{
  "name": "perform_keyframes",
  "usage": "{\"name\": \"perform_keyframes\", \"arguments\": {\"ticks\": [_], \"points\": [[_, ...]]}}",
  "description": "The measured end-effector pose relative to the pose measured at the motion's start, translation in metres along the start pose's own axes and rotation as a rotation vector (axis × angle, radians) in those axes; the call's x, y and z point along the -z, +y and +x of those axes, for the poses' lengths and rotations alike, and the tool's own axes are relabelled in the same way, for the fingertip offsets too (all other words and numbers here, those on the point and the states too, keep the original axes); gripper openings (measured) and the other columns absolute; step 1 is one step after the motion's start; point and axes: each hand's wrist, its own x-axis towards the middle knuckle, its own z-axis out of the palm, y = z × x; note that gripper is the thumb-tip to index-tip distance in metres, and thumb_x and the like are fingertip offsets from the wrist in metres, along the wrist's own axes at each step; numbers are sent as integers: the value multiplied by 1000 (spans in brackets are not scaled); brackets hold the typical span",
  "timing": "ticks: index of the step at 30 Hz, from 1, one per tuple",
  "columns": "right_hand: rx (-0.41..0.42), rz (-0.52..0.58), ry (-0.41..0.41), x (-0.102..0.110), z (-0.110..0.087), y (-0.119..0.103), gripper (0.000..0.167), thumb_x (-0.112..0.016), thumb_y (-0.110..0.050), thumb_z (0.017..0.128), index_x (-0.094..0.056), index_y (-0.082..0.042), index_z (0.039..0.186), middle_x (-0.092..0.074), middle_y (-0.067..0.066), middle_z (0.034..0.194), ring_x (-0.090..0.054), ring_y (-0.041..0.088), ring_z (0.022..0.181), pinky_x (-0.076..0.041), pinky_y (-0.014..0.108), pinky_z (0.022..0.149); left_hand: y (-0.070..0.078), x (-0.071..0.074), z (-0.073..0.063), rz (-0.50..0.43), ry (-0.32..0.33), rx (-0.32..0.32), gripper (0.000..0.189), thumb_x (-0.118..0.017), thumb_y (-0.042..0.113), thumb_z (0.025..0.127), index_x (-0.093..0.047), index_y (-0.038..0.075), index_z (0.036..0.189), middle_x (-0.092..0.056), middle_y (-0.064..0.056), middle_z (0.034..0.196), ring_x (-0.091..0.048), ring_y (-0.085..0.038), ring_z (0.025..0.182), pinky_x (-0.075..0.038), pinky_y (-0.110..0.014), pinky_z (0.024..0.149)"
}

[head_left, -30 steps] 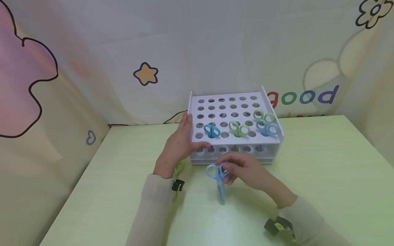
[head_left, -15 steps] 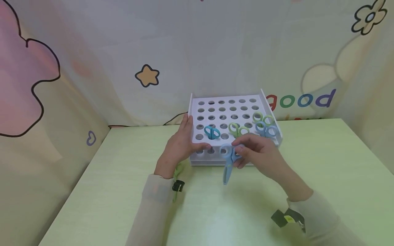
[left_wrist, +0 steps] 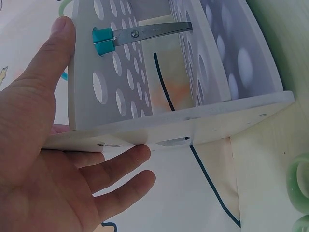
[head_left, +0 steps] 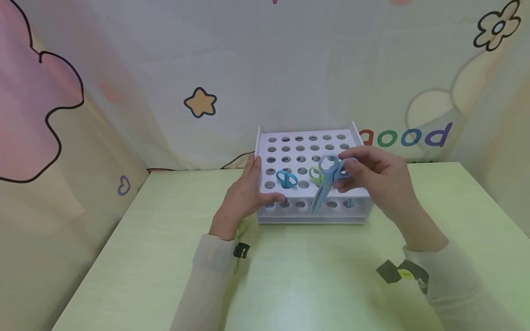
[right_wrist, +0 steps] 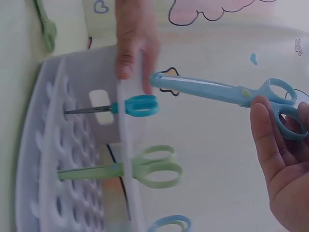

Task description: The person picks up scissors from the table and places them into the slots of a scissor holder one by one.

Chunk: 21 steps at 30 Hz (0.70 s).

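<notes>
My right hand (head_left: 378, 179) pinches a pair of light blue scissors (head_left: 327, 181) by one handle loop. Their blades point down and left, in front of the white rack (head_left: 312, 220) with rows of round holes. In the right wrist view the scissors (right_wrist: 207, 90) are apart from the rack, blades together. My left hand (head_left: 242, 195) rests on the rack's left side, fingers fairly straight along the side panel and thumb at the top board's front edge. Teal scissors (right_wrist: 137, 106) and green scissors (right_wrist: 149, 171) stand in the front row, blades down through holes.
A blue loop (right_wrist: 181, 220) of another pair shows in the rack. More scissors at the rack's right side are hidden behind my right hand. Green scissors (head_left: 241, 228) lie on the table (head_left: 306, 276) beside my left wrist. A printed cloth (head_left: 290, 69) hangs behind the rack.
My right hand has lifted the light blue scissors from low in front of the rack up and to the right, over its front edge. The left hand stays on the rack.
</notes>
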Motion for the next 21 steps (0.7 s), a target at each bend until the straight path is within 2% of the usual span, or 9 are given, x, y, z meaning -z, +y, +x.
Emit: {"name": "perform_keyframes", "arguments": {"ticks": [6,16,21], "points": [[59,40,75,7,11,-11,15,-62,4,98,-69,10,110,-70,16,90,-72,25,66,-57,34,67,0,0,0,1,0,-2,125,-84,55,77,-5,11,163,6,-1,169,-44,-26,130,-46,-38,93],[143,93,123,11,22,-12,16,-61,6,98,-68,15,109,-73,19,90,-72,25,68,-57,34,67,-1,1,0,-5,-4,0,125,-84,56,77,-5,12,163,6,-1,169,-44,-27,130,-45,-40,95],[146,119,168,13,28,-11,17,-63,5,97,-67,17,108,-72,20,89,-72,26,67,-57,36,67,-1,1,0,-5,-4,-5,125,-83,56,77,-5,12,163,7,-1,169,-44,-26,131,-45,-40,95]]}}
